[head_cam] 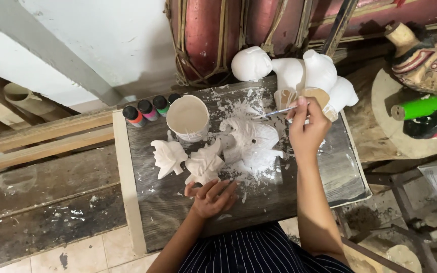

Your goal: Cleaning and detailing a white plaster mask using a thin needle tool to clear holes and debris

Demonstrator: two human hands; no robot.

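Here the right hand (307, 126) pinches a thin brush (278, 111), tip pointing to nine o'clock over a white figure (251, 139); the left hand (212, 196), fingers loosely curled, touches another white figure (204, 164) at twelve o'clock.

**Hands at the board**

The left hand (212, 196) rests low, palm down, fingers loosely curled. The right hand (307, 126) is raised farther forward, forearm extended, fingers pinched closed around a thin stick.

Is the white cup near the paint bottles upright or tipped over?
Upright: the white cup stands on the board with its round open mouth facing up.
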